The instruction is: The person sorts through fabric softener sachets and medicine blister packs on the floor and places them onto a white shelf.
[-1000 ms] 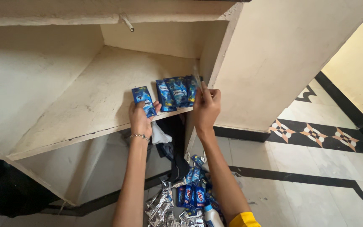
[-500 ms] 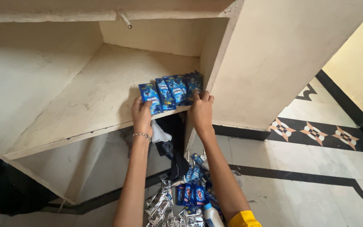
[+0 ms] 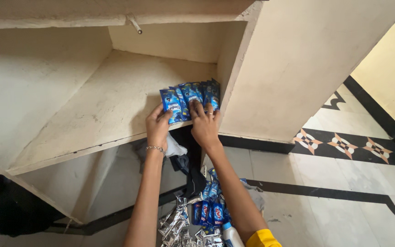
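A fanned row of several small blue sachets (image 3: 193,95) lies at the front right corner of a cream stone shelf (image 3: 101,105). My left hand (image 3: 157,126) pinches the leftmost blue sachet (image 3: 170,104) against the row. My right hand (image 3: 204,124) lies flat on the middle sachets, with its fingers spread over them. A thin bracelet sits on my left wrist. A yellow sleeve shows at my right elbow.
Below the shelf a pile of blue and silver sachets (image 3: 202,215) lies on the tiled floor beside a white bottle with a blue cap (image 3: 231,234). Dark cloth (image 3: 186,167) hangs under the shelf edge. A cream wall (image 3: 298,68) closes the shelf's right side.
My left hand has carried its sachet rightward against the row. My right hand has dropped from the row's right end onto the sachets' middle.
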